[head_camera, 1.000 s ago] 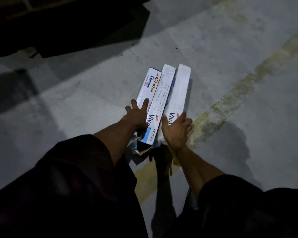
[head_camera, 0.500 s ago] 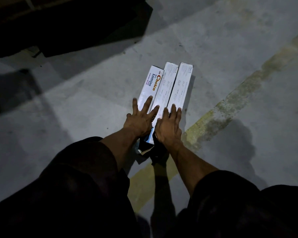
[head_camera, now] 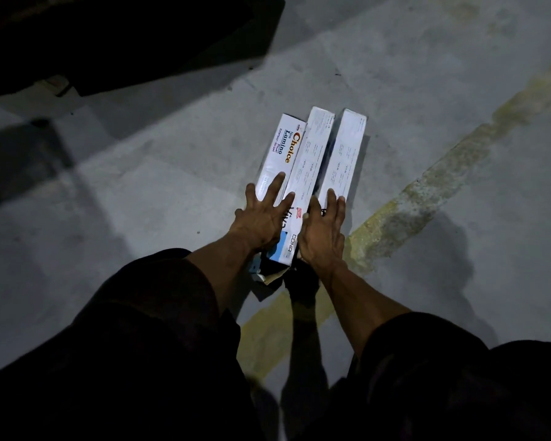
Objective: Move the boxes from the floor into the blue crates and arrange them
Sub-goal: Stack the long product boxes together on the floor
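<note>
I was at the gathering step: three long white boxes lay side by side on the grey floor, pressed close together, and no box was yet in a crate. My left hand was flat and spread, its fingers on the left box, the one printed "Choice". My right hand was also flat, fingers straight and near together, resting on the right box and on the edge of the middle box. Neither hand gripped anything; both only pressed down from above. In my judgement the next move called for sliding the fingers under the near ends, or squeezing the set from both outer sides, so that all three rose as one bundle. The near end of the middle box looked torn open, so it could spill or bend. A worn yellow line crossed the floor on the right. No blue crate was visible; a dark object stood at upper left, too dim to identify.
</note>
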The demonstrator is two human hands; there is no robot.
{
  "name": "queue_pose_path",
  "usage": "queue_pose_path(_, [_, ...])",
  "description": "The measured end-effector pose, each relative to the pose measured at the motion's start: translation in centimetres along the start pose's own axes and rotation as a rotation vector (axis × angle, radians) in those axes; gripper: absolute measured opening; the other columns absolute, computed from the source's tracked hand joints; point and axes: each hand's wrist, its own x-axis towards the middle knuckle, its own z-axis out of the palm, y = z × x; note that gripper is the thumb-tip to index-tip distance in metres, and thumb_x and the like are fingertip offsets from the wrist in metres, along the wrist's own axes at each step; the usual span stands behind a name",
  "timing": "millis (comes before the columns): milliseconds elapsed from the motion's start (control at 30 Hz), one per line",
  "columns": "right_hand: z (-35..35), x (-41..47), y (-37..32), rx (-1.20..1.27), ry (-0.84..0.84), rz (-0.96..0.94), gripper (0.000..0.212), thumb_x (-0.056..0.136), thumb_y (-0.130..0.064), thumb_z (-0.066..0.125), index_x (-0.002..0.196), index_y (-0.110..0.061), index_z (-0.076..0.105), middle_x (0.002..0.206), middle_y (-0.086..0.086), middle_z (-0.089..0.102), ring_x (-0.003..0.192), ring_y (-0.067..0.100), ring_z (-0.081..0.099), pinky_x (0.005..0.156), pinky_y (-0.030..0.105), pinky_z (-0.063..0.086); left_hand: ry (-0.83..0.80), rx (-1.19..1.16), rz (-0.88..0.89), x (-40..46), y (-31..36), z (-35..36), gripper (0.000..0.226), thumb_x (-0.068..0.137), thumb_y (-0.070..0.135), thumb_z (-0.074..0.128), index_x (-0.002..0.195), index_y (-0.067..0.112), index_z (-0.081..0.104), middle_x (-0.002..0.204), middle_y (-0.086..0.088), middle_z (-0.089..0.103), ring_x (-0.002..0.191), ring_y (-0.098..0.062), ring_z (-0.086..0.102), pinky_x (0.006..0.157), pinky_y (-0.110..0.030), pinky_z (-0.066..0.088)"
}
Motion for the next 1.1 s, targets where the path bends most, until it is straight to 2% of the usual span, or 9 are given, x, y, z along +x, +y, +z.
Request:
queue_pose_path(100, [0.0, 0.2, 0.4, 0.016, -0.024, -0.018, 0.069, 0.096, -0.035, 0.054, 0.156, -0.019, 0.022, 0.166, 0.009, -0.002, 0.152, 0.030, -0.013, 0.107, 0.069, 0.029, 0.014, -0.026, -0.005, 0.1, -0.1, 0.0, 0.096, 0.088, 0.021, 0.068, 0.158, 0.033, 0.003, 0.163, -0.001, -0.027, 0.138, -0.053, 0.005, 0.093, -0.069, 0.045])
queue_pose_path(267, [0.7, 0.5, 0.8, 0.001, 0.006, -0.050, 0.074, 0.092, -0.028, 0.062, 0.155, -0.018, 0.024, 0.166, 0.012, 0.001, 0.152, 0.033, -0.010, 0.105, 0.068, 0.034, 0.054, -0.044, 0.007, 0.4, -0.6, 0.5, 0.088, 0.091, 0.022, 0.063, 0.158, 0.034, 0.008, 0.165, -0.001, -0.024, 0.130, -0.050, 0.019, 0.090, -0.062, 0.050])
queue_pose_path(433, [0.5, 0.4, 0.5, -0.067, -0.010, -0.110, 0.091, 0.093, -0.041, 0.060, 0.160, -0.021, 0.001, 0.167, 0.013, -0.004, 0.152, 0.038, -0.014, 0.107, 0.066, 0.032, 0.041, -0.074, -0.006, 0.6, -0.6, 0.4, 0.093, 0.088, 0.022, 0.066, 0.158, 0.037, 0.007, 0.164, 0.001, -0.025, 0.132, -0.053, 0.018, 0.092, -0.059, 0.050])
queue_pose_path(500, [0.3, 0.2, 0.5, -0.079, -0.034, -0.124, 0.085, 0.095, -0.043, 0.054, 0.160, -0.022, 0.002, 0.167, 0.011, -0.006, 0.151, 0.037, -0.017, 0.108, 0.065, 0.031, 0.031, -0.069, -0.002, 0.6, -0.6, 0.4, 0.095, 0.088, 0.021, 0.067, 0.158, 0.038, 0.006, 0.164, 0.001, -0.026, 0.133, -0.055, 0.017, 0.094, -0.059, 0.050])
queue_pose_path(567, [0.3, 0.3, 0.4, -0.080, -0.040, -0.139, 0.075, 0.097, -0.034, 0.050, 0.160, -0.020, 0.009, 0.167, 0.009, -0.006, 0.151, 0.035, -0.018, 0.111, 0.064, 0.028, 0.032, -0.066, 0.003, 0.7, -0.6, 0.4, 0.095, 0.087, 0.021, 0.069, 0.158, 0.038, 0.009, 0.164, 0.001, -0.026, 0.134, -0.054, 0.017, 0.094, -0.058, 0.050])
queue_pose_path(633, [0.5, 0.6, 0.0, -0.076, -0.015, -0.133, 0.064, 0.100, -0.022, 0.045, 0.158, -0.017, 0.018, 0.168, 0.007, -0.001, 0.152, 0.032, -0.016, 0.114, 0.061, 0.024, 0.042, -0.073, 0.011, 0.7, -0.7, 0.5, 0.091, 0.087, 0.021, 0.068, 0.158, 0.038, 0.012, 0.164, 0.001, -0.026, 0.133, -0.054, 0.018, 0.095, -0.057, 0.050])
queue_pose_path(733, [0.5, 0.9, -0.3, -0.004, 0.037, -0.100, 0.051, 0.105, -0.023, 0.037, 0.155, -0.016, 0.029, 0.167, 0.004, 0.009, 0.153, 0.029, -0.009, 0.116, 0.058, 0.021, 0.083, -0.104, 0.013, 1.1, -1.1, 0.9, 0.080, 0.090, 0.023, 0.062, 0.156, 0.037, 0.019, 0.164, -0.003, -0.026, 0.129, -0.055, 0.028, 0.097, -0.055, 0.047])
queue_pose_path(800, [0.5, 0.8, 0.0, 0.004, 0.057, -0.126, 0.051, 0.105, -0.022, 0.038, 0.155, -0.017, 0.031, 0.167, 0.005, 0.011, 0.153, 0.030, -0.006, 0.116, 0.056, 0.022, 0.094, -0.124, 0.014, 1.3, -1.3, 1.2, 0.079, 0.089, 0.023, 0.062, 0.155, 0.039, 0.020, 0.163, -0.004, -0.030, 0.127, -0.053, 0.034, 0.096, -0.054, 0.047])
queue_pose_path(1100, [0.5, 0.6, 1.5, 0.046, 0.088, -0.210, 0.052, 0.103, -0.017, 0.043, 0.154, -0.020, 0.035, 0.166, 0.009, 0.012, 0.153, 0.036, -0.006, 0.117, 0.053, 0.020, 0.068, -0.190, -0.029, 0.7, -0.2, 0.6, 0.078, 0.092, 0.020, 0.059, 0.154, 0.044, 0.020, 0.161, 0.001, -0.034, 0.123, -0.053, 0.032, 0.092, -0.049, 0.049])
